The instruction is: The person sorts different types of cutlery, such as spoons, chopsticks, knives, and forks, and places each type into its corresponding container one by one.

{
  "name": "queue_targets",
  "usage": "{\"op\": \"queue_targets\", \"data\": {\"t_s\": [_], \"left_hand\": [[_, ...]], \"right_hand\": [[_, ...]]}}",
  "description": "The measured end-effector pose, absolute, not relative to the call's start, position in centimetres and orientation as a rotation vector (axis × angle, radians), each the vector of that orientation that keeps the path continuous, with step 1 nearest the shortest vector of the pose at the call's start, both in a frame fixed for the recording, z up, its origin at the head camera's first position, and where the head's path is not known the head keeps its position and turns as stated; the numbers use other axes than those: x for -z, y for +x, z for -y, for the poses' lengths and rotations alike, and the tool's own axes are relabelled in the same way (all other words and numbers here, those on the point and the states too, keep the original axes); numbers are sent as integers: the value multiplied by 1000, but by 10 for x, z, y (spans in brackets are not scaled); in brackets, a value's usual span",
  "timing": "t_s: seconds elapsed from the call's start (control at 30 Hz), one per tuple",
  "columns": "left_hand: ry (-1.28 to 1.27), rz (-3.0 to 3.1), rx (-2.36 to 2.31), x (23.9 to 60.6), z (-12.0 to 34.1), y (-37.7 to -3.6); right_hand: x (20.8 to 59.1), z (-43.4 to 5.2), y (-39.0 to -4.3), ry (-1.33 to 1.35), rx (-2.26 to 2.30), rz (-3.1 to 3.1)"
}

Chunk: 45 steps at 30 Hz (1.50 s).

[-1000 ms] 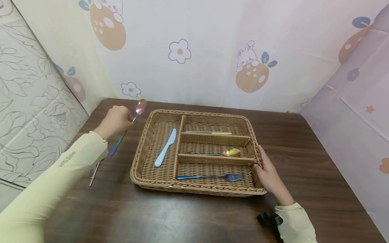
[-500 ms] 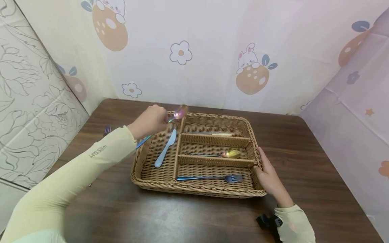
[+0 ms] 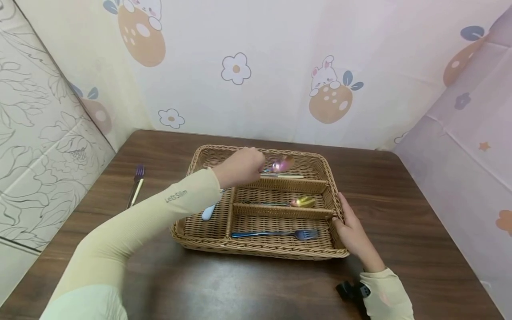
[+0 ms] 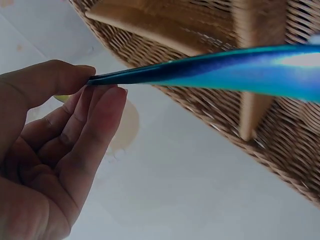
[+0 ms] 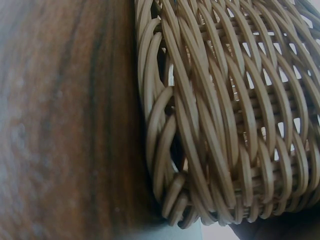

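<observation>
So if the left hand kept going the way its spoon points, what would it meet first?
Probably the woven wicker basket's right wall; the left hand carries the iridescent pink spoon above the back compartment, though depth is unclear.

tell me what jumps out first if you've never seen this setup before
The eye goes to the woven basket in the middle of the dark wooden table, split into compartments holding a gold spoon, a blue fork and a pale blue knife. Above its far compartments, the left hand pinches an iridescent spoon by the handle, while the right hand rests on the basket's right rim. A purple fork lies alone on the table's left.
</observation>
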State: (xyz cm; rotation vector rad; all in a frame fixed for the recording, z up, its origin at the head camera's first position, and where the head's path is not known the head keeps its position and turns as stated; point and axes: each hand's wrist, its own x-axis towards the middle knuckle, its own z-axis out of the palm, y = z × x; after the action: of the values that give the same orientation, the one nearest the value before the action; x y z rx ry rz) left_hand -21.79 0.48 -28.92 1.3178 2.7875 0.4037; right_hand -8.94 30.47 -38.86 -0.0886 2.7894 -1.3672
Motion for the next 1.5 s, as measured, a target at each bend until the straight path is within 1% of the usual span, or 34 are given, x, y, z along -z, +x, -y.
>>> {"op": "queue_targets", "data": {"t_s": [0.43, 0.77, 1.17, 1.5], "left_hand": [[1409, -2735, -204, 297, -53, -218], [1438, -2682, -197, 308, -78, -219], [1384, -2641, -100, 323, -91, -220], [1404, -2610, 43, 338, -95, -221]], "right_hand": [[389, -304, -89, -98, 1379, -2799], [389, -306, -90, -68, 1372, -2791], [389, -304, -90, -78, 1375, -2805], [390, -305, -89, -71, 1378, -2801]]}}
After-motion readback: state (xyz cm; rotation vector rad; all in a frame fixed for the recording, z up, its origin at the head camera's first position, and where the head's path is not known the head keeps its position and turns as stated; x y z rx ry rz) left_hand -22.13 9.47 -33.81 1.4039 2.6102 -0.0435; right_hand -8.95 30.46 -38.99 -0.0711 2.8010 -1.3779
